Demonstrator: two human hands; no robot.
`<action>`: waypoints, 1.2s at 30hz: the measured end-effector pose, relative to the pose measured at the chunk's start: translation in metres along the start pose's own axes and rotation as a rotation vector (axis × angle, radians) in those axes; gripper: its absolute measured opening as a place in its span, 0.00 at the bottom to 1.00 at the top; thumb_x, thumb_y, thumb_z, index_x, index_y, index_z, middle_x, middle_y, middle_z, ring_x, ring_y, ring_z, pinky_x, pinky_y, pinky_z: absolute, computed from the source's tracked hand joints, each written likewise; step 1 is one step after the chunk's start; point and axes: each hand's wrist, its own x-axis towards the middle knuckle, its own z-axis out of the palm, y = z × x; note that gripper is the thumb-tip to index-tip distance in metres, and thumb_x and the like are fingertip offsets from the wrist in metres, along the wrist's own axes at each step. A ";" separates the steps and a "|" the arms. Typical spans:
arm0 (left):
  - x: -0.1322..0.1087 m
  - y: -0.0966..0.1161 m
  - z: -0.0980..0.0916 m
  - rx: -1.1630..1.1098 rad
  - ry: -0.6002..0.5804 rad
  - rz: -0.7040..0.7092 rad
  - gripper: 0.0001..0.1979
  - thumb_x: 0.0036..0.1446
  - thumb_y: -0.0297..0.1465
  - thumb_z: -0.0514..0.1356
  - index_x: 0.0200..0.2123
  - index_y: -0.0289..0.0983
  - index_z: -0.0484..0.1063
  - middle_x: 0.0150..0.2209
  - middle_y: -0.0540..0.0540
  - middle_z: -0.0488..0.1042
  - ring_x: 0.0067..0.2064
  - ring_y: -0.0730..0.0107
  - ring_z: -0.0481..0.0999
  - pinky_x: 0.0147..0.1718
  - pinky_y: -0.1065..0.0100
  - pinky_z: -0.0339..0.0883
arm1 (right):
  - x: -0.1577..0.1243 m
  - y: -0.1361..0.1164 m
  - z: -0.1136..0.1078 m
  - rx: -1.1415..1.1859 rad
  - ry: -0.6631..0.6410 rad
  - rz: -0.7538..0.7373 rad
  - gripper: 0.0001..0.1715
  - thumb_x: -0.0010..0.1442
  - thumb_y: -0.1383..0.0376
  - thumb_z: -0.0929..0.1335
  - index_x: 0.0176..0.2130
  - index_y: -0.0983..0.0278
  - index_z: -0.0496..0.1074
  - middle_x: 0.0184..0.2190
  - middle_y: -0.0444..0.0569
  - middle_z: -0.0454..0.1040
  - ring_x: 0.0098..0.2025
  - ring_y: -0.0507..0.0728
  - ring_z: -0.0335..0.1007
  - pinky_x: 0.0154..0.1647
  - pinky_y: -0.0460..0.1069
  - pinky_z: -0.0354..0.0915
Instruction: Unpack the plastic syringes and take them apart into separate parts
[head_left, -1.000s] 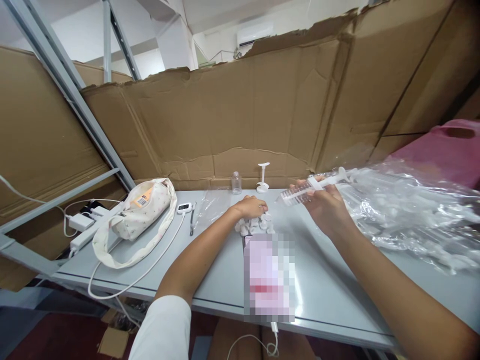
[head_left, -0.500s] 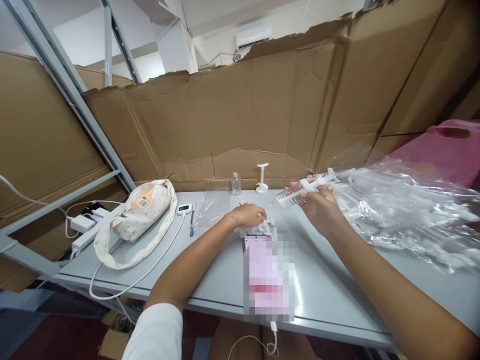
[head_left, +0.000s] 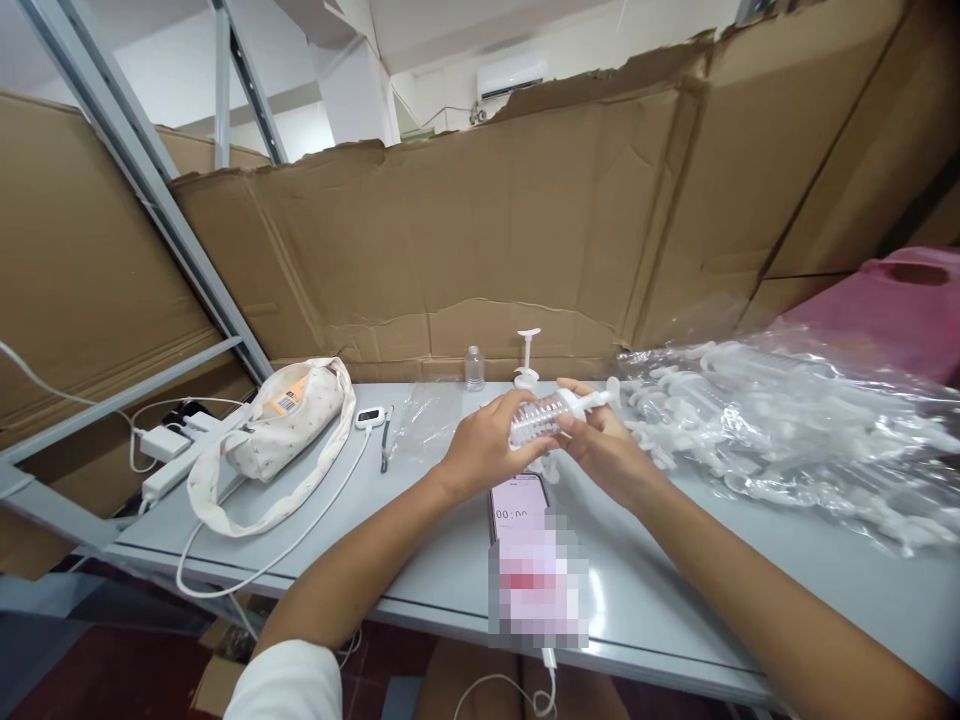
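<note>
A clear plastic syringe [head_left: 559, 407] with a white plunger lies level between both my hands, above the grey table [head_left: 315, 520]. My right hand [head_left: 600, 450] grips its barrel near the plunger end. My left hand [head_left: 484, 445] closes on the syringe's tip end; what its fingers pinch there is too small to make out. Small white caps [head_left: 551, 465] lie on the table just under my hands, mostly hidden by them. A phone [head_left: 525, 540] lies face up in front of me, its screen partly blurred.
A clear bag of several syringes [head_left: 787, 430] spreads over the right of the table, a pink bag [head_left: 892, 310] behind it. At left lie a floral pouch [head_left: 281, 420], a power strip and cables. A small bottle [head_left: 473, 368] and a white plunger [head_left: 526, 358] stand by the cardboard wall.
My right hand brought the syringe left and down from over the bag. My left hand rose from the pile of caps and met the syringe's tip.
</note>
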 end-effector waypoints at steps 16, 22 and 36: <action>-0.017 -0.007 -0.003 -0.769 -0.293 -0.405 0.25 0.55 0.53 0.53 0.32 0.35 0.67 0.24 0.48 0.67 0.26 0.75 0.65 0.21 0.74 0.49 | -0.001 -0.003 -0.007 -0.190 -0.022 -0.057 0.20 0.54 0.45 0.68 0.29 0.58 0.75 0.26 0.44 0.65 0.31 0.53 0.60 0.34 0.49 0.60; -0.015 -0.009 -0.012 -0.583 -0.208 -0.249 0.21 0.55 0.48 0.57 0.43 0.37 0.65 0.36 0.44 0.71 0.34 0.71 0.70 0.30 0.70 0.62 | 0.001 -0.012 -0.006 -0.187 0.014 -0.102 0.18 0.52 0.47 0.70 0.33 0.58 0.77 0.27 0.45 0.69 0.29 0.53 0.61 0.32 0.49 0.61; 0.053 -0.036 -0.052 0.559 -0.175 -0.174 0.22 0.50 0.37 0.65 0.46 0.39 0.65 0.47 0.42 0.63 0.45 0.58 0.71 0.42 0.63 0.65 | 0.105 -0.018 -0.062 -1.053 0.305 -0.152 0.21 0.61 0.56 0.62 0.35 0.65 0.78 0.35 0.51 0.77 0.33 0.56 0.70 0.33 0.48 0.63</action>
